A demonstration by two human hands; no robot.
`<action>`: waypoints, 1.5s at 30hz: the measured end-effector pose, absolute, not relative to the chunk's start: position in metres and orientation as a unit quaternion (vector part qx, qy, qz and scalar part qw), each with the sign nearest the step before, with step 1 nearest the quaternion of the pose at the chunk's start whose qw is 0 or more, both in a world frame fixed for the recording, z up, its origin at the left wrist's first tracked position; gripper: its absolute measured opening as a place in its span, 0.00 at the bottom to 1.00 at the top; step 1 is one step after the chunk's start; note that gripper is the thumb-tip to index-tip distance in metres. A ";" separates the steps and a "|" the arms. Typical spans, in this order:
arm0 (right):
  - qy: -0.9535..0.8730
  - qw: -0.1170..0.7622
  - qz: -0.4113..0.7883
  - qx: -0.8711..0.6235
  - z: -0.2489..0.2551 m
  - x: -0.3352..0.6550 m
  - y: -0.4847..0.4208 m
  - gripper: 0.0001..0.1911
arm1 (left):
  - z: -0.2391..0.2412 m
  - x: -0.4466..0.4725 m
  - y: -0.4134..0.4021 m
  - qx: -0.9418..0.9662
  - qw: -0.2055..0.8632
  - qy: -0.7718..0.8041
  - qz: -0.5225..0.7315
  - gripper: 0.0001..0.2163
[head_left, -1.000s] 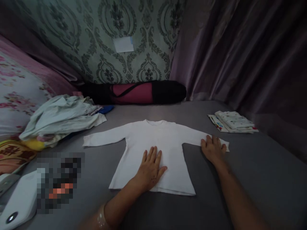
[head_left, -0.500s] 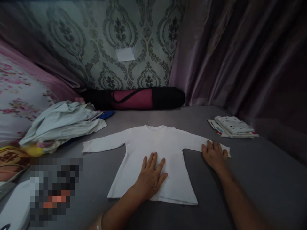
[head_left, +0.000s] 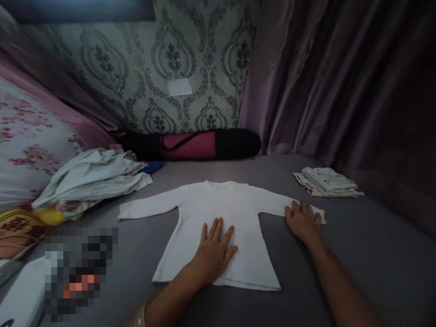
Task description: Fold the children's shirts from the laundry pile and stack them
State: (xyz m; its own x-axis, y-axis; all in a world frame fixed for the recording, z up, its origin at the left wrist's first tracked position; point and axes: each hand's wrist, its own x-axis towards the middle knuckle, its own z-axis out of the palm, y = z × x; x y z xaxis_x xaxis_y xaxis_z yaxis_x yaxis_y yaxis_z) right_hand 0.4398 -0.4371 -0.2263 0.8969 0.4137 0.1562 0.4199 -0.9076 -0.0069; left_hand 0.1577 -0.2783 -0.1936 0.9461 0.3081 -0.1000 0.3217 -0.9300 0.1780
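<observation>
A white long-sleeved shirt lies spread flat on the grey sheet, its neckline at the far side and both sleeves stretched out. My left hand rests palm down on the lower middle of the shirt, fingers spread. Over on the right sleeve, close to the cuff, lies my right hand, its fingers slightly bent and apart on the fabric. Neither hand grips the cloth.
Rumpled pale clothes are heaped at the left. Folded printed clothes lie at the right. A black and dark pink long bag lies along the patterned wall. A white object sits at the near left, beside a blurred-out patch.
The camera view has tilted up a little, showing more of the wall. Both hands and the shirt keep practically the same places relative to each other.
</observation>
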 end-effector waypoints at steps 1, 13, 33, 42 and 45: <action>-0.213 0.020 -0.070 -0.974 -0.226 0.440 -0.437 0.30 | -0.192 0.158 -0.279 0.981 0.098 0.161 -0.040 0.30; -0.209 0.029 -0.074 -0.975 -0.228 0.443 -0.437 0.30 | -0.199 0.156 -0.279 0.984 0.088 0.152 -0.008 0.29; -0.225 0.036 -0.120 -0.966 -0.232 0.441 -0.440 0.29 | -0.212 0.156 -0.278 0.988 0.048 0.146 0.020 0.28; -0.210 0.064 -0.101 -0.970 -0.233 0.448 -0.437 0.29 | -0.216 0.153 -0.277 0.989 0.031 0.139 0.032 0.27; -0.208 0.081 -0.151 -0.963 -0.220 0.440 -0.432 0.31 | -0.219 0.154 -0.276 0.990 0.015 0.134 0.049 0.27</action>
State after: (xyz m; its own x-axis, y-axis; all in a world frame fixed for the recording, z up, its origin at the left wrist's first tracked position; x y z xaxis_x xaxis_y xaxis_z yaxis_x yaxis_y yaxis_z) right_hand 0.4402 -0.4322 -0.2195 0.8680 0.3756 0.3247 0.4245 -0.9007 -0.0928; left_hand 0.1542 -0.2762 -0.2187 0.9592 0.2671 0.0922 0.2642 -0.9635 0.0429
